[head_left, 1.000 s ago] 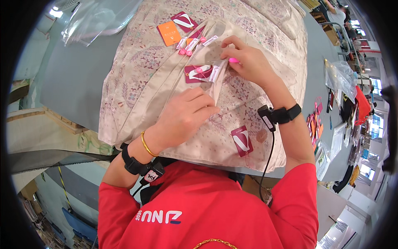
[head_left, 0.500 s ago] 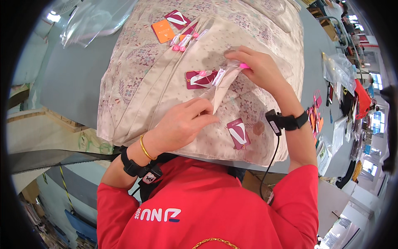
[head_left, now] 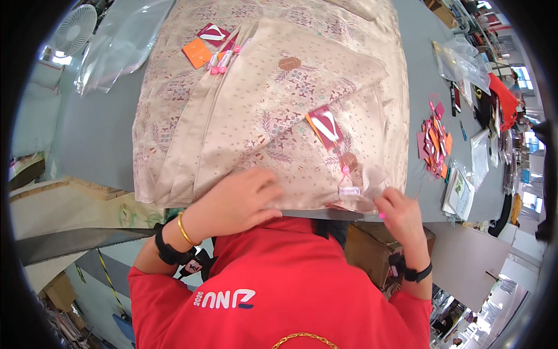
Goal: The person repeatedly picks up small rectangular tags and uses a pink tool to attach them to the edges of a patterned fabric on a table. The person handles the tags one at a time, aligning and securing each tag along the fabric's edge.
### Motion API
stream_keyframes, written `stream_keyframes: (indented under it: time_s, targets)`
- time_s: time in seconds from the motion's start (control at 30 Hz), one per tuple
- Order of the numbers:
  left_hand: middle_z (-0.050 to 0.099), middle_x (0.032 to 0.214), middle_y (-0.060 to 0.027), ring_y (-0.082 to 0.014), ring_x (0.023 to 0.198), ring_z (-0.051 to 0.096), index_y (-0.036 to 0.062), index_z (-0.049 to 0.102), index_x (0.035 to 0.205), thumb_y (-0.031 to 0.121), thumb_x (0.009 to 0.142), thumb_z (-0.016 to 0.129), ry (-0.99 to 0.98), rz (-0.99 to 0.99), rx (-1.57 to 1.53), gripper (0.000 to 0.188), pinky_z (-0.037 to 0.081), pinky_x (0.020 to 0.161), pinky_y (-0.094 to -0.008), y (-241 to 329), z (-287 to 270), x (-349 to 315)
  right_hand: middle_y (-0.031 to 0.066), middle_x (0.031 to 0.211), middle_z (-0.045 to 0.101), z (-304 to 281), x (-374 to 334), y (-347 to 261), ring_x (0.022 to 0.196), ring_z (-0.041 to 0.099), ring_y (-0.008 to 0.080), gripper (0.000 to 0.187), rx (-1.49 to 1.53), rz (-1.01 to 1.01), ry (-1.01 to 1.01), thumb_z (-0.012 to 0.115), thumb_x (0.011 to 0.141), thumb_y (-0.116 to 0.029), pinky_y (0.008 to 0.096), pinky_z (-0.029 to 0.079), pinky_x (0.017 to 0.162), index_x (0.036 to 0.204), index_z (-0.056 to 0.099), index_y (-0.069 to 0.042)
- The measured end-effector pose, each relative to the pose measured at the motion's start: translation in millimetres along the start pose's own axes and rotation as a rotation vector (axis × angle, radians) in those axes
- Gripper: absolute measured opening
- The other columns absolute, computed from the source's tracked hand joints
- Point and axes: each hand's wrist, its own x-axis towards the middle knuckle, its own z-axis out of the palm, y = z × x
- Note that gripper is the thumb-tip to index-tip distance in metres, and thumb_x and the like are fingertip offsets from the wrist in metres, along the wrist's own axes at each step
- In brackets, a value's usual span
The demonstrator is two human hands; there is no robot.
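Right hand (head_left: 402, 218) has thumb and fingers drawn together at the near right corner of the patterned beige cloth (head_left: 244, 116), a small pink piece (head_left: 382, 216) apparently pinched at the fingertips; how firmly, I cannot tell. Left hand (head_left: 235, 199) rests back upward at the cloth's near edge, loosely bent, thumb apart from the fingers, gripping nothing that shows. Just beside the right fingertips lies a white label (head_left: 349, 191), then a pink bead (head_left: 346, 170) and a maroon tag (head_left: 332, 137) farther up. A sideways tug against so light a left hand could drag the smooth layers askew. The cloth reaches the near edge of the grey table (head_left: 110, 125), so a pull toward the body might make it slip over.
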Motion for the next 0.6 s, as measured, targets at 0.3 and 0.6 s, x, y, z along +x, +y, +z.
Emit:
stream_keyframes:
  time_s: [0.3,0.6]
  targets:
    - [0.064,0.121,-0.0145,-0.0383,0.113,0.062,0.0035,0.069,0.121,0.021,0.098,0.075,0.19,-0.205,-0.038,0.03,0.054,0.097,-0.0469,-49.9,-31.3,-5.4,0.0135,0.101,0.067,-51.0,75.3,21.0,0.09,0.071,0.0392,0.016,0.186,0.185,-0.041,0.08,0.091,-0.014,0.048,0.055,0.074,0.102,0.073,-0.006]
    - [0.066,0.129,-0.0093,-0.0334,0.125,0.058,0.0002,0.071,0.123,0.009,0.089,0.079,0.425,-0.309,0.365,0.036,0.049,0.106,-0.0471,-76.5,-26.9,16.9,0.0063,0.133,0.072,11.0,393.0,-5.4,0.106,0.073,0.0351,0.036,0.289,-0.313,0.169,0.069,0.1,-0.013,0.0457,0.059,0.088,0.136,0.067,-0.017]
